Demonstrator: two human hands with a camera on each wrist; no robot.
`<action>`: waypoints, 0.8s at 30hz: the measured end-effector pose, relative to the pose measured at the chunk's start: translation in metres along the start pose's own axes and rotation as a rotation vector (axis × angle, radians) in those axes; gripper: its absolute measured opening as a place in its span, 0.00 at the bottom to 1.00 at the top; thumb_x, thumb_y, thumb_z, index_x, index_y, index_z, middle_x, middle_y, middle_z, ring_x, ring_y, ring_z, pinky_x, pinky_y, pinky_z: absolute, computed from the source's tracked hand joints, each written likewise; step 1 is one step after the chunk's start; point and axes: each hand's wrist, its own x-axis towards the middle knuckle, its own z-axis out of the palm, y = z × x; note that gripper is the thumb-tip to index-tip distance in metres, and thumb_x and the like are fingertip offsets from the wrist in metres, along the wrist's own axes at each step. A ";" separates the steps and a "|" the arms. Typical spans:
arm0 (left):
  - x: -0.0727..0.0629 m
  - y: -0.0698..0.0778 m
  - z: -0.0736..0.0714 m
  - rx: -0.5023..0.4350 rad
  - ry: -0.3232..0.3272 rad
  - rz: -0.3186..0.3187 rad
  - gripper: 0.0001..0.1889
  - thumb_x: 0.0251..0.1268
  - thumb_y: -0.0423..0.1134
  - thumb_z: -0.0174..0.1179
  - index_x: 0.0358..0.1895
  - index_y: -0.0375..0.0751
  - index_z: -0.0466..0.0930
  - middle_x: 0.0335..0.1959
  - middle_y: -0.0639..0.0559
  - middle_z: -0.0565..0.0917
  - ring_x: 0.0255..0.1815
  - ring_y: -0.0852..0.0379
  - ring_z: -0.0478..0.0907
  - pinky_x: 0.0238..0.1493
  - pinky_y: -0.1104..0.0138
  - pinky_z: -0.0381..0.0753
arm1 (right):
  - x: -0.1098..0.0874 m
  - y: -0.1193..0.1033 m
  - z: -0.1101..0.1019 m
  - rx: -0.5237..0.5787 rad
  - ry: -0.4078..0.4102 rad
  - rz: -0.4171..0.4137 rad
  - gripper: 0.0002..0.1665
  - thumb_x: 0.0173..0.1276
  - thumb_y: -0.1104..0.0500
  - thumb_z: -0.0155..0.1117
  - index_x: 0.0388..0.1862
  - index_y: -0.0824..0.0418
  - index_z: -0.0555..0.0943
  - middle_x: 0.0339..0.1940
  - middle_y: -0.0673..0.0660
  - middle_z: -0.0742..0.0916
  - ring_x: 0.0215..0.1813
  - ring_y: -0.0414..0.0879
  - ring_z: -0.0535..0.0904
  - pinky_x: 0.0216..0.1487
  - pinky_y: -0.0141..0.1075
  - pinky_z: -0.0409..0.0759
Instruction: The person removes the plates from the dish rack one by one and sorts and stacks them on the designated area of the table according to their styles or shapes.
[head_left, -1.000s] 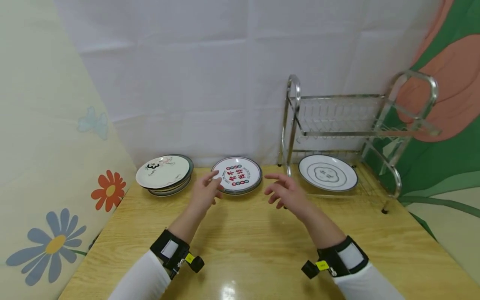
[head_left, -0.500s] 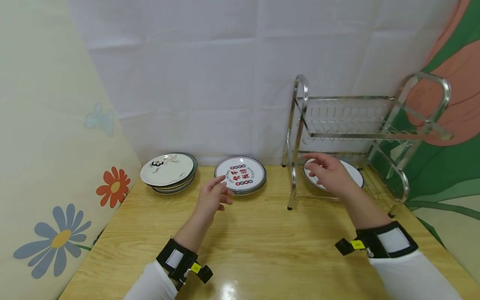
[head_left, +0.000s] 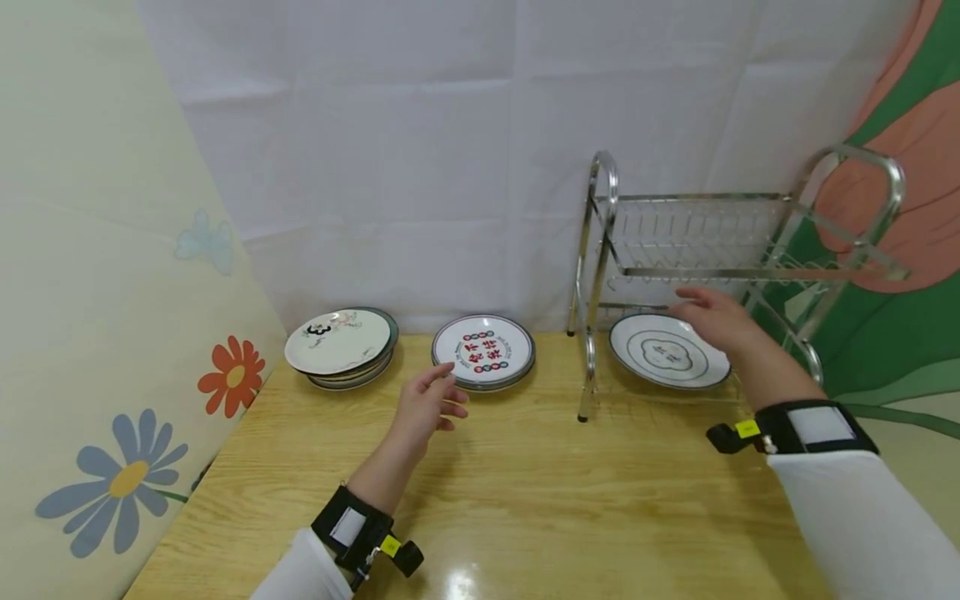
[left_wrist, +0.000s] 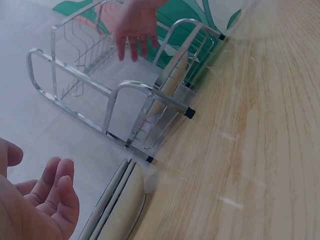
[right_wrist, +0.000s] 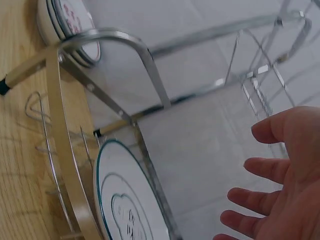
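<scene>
A white plate [head_left: 667, 352] with a dark rim and a grey emblem lies on the lower tier of a metal dish rack [head_left: 697, 272]. My right hand [head_left: 716, 321] hovers over its right side, apart from it, fingers extended and nothing held, as the right wrist view confirms. In front of a short stack of plates [head_left: 483, 350], the top one with red characters, my left hand [head_left: 427, 404] hangs above the table with relaxed fingers. It holds nothing. Further left stands a taller stack of plates [head_left: 341, 342], its top plate cream with a black and pink design.
The wooden table [head_left: 517, 492] runs up to a white cloth backdrop [head_left: 405, 167]. The rack's upper tier [head_left: 690, 237] is a wire grid over the lower plate. Painted panels [head_left: 82, 317] flank both sides.
My right hand has moved right, from beside the middle stack to over the plate in the rack. The left hand has shifted only slightly. The camera view has turned a little.
</scene>
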 end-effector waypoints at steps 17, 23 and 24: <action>-0.013 0.007 0.007 0.109 -0.065 -0.002 0.23 0.81 0.46 0.49 0.75 0.54 0.70 0.49 0.44 0.88 0.42 0.56 0.87 0.47 0.58 0.83 | 0.021 0.071 -0.003 -0.048 0.134 0.252 0.44 0.81 0.48 0.41 0.82 0.72 0.43 0.78 0.84 0.52 0.74 0.80 0.56 0.62 0.66 0.73; -0.013 0.005 0.007 0.111 -0.068 -0.002 0.24 0.81 0.46 0.50 0.76 0.52 0.68 0.52 0.44 0.88 0.43 0.57 0.87 0.49 0.55 0.84 | 0.023 0.084 0.004 -0.011 0.153 0.332 0.40 0.75 0.60 0.42 0.81 0.75 0.48 0.73 0.83 0.62 0.54 0.68 0.75 0.38 0.46 0.85; -0.012 0.005 0.007 0.112 -0.069 0.000 0.25 0.81 0.46 0.49 0.76 0.51 0.68 0.52 0.44 0.88 0.43 0.57 0.87 0.49 0.55 0.84 | 0.023 0.085 0.005 -0.013 0.156 0.338 0.39 0.74 0.61 0.42 0.80 0.76 0.49 0.71 0.83 0.65 0.50 0.66 0.77 0.36 0.45 0.85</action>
